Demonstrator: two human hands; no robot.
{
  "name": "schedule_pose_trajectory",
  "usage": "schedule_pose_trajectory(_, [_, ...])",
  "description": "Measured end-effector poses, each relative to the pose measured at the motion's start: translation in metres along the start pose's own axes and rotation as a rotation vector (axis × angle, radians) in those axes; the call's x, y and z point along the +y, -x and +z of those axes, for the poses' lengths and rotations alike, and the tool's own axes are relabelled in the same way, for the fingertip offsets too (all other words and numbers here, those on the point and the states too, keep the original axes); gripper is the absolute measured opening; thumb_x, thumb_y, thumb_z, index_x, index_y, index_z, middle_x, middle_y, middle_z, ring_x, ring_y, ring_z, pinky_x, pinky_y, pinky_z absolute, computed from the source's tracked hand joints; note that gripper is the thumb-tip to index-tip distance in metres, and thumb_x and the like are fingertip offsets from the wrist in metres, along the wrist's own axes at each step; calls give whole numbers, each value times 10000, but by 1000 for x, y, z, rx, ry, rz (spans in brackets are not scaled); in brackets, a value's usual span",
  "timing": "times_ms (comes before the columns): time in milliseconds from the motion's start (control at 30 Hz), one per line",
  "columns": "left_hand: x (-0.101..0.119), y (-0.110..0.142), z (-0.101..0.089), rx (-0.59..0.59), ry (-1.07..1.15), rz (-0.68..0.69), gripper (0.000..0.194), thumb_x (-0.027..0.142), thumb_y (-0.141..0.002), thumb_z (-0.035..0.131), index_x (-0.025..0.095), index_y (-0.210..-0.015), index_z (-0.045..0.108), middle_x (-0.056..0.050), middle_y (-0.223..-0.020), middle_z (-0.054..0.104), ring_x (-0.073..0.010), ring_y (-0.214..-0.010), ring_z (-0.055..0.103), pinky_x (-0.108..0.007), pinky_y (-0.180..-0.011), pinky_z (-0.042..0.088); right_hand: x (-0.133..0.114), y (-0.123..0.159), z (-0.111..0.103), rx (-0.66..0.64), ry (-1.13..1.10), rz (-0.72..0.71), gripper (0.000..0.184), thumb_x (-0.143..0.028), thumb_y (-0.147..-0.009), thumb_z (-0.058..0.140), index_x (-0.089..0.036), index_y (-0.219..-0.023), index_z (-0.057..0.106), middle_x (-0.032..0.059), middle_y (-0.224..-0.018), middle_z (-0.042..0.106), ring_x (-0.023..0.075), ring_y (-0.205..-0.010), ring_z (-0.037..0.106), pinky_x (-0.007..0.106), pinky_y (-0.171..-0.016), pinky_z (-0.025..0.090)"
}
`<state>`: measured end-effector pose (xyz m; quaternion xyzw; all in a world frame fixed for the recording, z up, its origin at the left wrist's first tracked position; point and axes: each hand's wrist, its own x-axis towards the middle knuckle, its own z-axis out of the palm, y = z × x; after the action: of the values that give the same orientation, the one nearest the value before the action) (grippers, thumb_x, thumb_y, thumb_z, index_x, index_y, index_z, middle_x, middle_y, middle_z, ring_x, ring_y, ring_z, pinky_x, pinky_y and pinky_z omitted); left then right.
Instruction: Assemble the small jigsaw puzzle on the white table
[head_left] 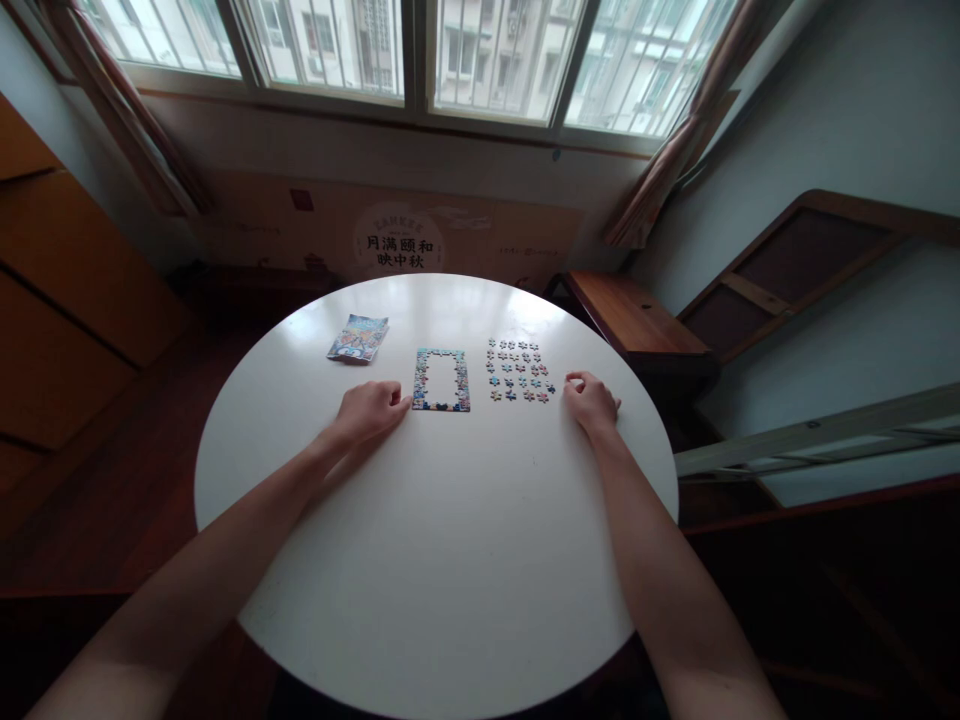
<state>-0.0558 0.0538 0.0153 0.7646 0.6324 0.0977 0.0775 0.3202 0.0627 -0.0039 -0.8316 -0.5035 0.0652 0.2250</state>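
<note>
A jigsaw puzzle border (442, 407) lies on the white round table, its joined pieces making a rectangle around a bare middle. Just to its left rests my left hand (369, 410), fingers curled in, thumb close to the border's lower left edge; whether they touch I cannot tell. Several loose puzzle pieces (514, 381) are laid out in rough rows right of the border. Beyond them, on the right, my right hand (591, 400) sits on the table with its fingers curled. Nothing shows in either hand.
A colourful printed packet (358, 339) lies at the table's back left. The white table (450, 560) has a curved edge all round. Past it stand a wooden bench (630, 315) on the right and a printed cardboard panel (480, 225) under the window.
</note>
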Motion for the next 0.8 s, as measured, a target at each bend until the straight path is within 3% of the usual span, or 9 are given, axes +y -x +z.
schedule_pose_trajectory(800, [2, 2, -5, -38, -23, 13, 372, 514, -870, 430, 213, -763, 620, -59, -768, 697, -199, -686, 602, -272, -581, 315, -1, 1, -2, -9, -7, -14, 301, -296, -835, 499, -264, -1072, 683, 49, -872, 689, 245, -931, 590, 430, -929, 335])
